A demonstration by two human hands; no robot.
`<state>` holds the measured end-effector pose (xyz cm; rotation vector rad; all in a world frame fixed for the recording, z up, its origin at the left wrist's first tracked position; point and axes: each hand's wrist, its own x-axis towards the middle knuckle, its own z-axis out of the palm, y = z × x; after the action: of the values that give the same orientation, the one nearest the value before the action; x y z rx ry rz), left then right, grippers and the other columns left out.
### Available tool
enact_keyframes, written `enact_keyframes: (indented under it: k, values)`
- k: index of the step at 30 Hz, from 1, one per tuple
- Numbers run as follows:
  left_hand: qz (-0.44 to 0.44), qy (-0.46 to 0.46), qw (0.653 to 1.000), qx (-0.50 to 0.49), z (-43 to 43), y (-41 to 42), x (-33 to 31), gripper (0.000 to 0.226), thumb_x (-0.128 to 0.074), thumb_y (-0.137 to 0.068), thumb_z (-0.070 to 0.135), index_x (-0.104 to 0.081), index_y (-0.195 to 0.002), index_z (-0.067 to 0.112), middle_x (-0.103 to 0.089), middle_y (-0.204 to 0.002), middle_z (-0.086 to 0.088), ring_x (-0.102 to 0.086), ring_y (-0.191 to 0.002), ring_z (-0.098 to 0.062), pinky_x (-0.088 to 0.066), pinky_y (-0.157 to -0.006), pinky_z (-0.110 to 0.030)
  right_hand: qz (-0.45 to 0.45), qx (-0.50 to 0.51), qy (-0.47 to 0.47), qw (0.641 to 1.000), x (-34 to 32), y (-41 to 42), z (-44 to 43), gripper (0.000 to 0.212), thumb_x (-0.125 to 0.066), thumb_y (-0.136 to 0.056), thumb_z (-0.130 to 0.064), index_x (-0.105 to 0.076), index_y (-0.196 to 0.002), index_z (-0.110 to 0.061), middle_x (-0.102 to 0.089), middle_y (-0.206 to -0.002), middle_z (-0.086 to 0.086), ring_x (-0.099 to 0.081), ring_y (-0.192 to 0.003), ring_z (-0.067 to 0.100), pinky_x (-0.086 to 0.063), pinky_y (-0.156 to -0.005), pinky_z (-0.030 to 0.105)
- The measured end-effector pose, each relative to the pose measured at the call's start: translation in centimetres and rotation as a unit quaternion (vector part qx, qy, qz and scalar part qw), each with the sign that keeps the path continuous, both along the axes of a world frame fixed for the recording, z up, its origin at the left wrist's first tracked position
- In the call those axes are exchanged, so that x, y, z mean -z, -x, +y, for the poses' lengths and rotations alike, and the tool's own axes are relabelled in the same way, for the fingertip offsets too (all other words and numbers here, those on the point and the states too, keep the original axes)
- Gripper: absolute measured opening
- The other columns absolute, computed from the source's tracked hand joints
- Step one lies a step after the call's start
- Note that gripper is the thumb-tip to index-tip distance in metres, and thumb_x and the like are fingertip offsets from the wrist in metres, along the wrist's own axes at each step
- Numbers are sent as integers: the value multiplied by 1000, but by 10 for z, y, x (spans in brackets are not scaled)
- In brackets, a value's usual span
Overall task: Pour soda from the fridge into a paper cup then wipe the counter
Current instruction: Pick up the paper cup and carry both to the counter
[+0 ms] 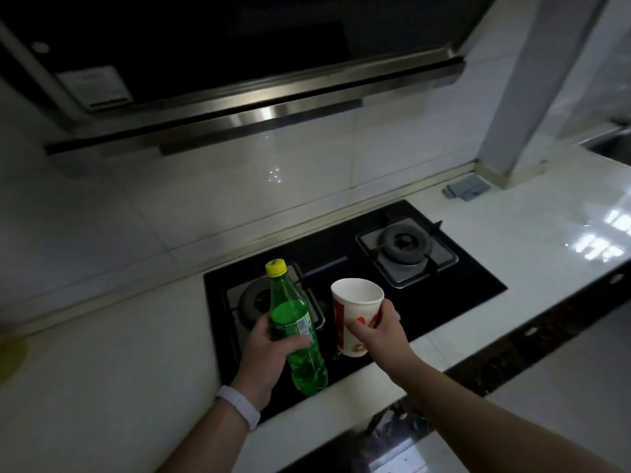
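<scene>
My left hand (268, 349) grips a green soda bottle (297, 331) around its middle. The bottle is upright, leaning slightly, with its yellow cap on. My right hand (379, 331) holds a white paper cup (353, 312) with red and orange print by its side. The cup looks empty and stands upright just right of the bottle. Both are held above the front of the black gas stove (454, 295), which is set into the white counter (112, 363).
A folded grey cloth (467, 188) lies on the counter at the back right, near a white pillar (532, 97). A range hood (239, 107) hangs above the stove. A sink edge (614, 145) shows at the far right. The counter's dark front edge runs below my arms.
</scene>
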<state>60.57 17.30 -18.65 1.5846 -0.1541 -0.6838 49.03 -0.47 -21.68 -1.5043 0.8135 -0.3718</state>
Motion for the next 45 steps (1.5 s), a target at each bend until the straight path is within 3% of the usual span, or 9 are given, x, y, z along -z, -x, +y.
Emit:
enact_keyframes:
  k: [3, 8, 11, 20, 27, 33, 39, 45]
  values:
    - [-7, 2, 1000, 20, -49, 29, -6, 44, -81, -66, -7, -69, -102, 16, -77, -95, -6, -72, -91, -29, -57, -82, -45, -8, 34, -4, 999, -3, 37, -45, 55, -77, -81, -22, -42, -123, -25, -61, -109, -5, -60, -97, 6, -48, -72, 22]
    - [-8, 5, 997, 72, -129, 75, -11, 47, -83, -56, 0, -67, -100, 9, -77, -90, -9, -72, -88, -31, -57, -83, -47, -1, 108, 7, 994, -3, 100, -111, 54, -78, -80, -29, -45, -122, -23, -63, -111, -3, -62, -97, 9, -52, -82, 34]
    - [-10, 1, 993, 118, -175, 99, -9, 46, -83, -61, -2, -67, -101, 11, -76, -94, -11, -71, -92, -34, -55, -88, -55, -11, 155, 3, 988, -8, 136, -142, 50, -78, -81, -26, -48, -121, -19, -64, -107, -2, -62, -94, 7, -52, -79, 29]
    - [-25, 20, 974, 224, -288, 151, -18, 44, -81, -66, -5, -69, -104, 14, -76, -98, -8, -70, -95, -31, -55, -89, -51, -9, 250, 6, 968, -14, 225, -210, 57, -82, -75, -32, -48, -121, -24, -63, -110, -1, -63, -100, 13, -54, -88, 37]
    - [-3, 20, 960, 278, -361, 166, 1, 44, -80, -67, -7, -68, -104, 13, -75, -99, -9, -70, -95, -31, -57, -86, -49, 19, 299, -11, 954, 6, 259, -251, 60, -82, -75, -32, -49, -125, -24, -66, -111, -3, -65, -99, 10, -56, -88, 39]
    - [8, 15, 942, 336, -447, 173, 22, 51, -84, -53, 9, -69, -101, 14, -75, -98, -8, -70, -94, -30, -57, -84, -47, 48, 335, -18, 941, 10, 279, -308, 54, -79, -79, -26, -48, -123, -27, -66, -108, -4, -64, -95, 9, -50, -70, 22]
    - [16, 28, 924, 380, -540, 181, 21, 47, -84, -64, -3, -67, -104, 14, -74, -98, -9, -69, -94, -32, -58, -84, -48, 64, 367, 0, 928, -6, 292, -387, 58, -79, -77, -34, -48, -126, -29, -67, -112, -4, -65, -99, 12, -56, -87, 39]
    - [3, 39, 904, 425, -617, 196, 3, 49, -84, -54, 13, -68, -101, 20, -73, -99, -8, -69, -95, -31, -57, -85, -52, 27, 409, 25, 912, -32, 315, -443, 59, -78, -80, -28, -45, -129, -26, -64, -114, -5, -63, -101, 11, -54, -84, 33]
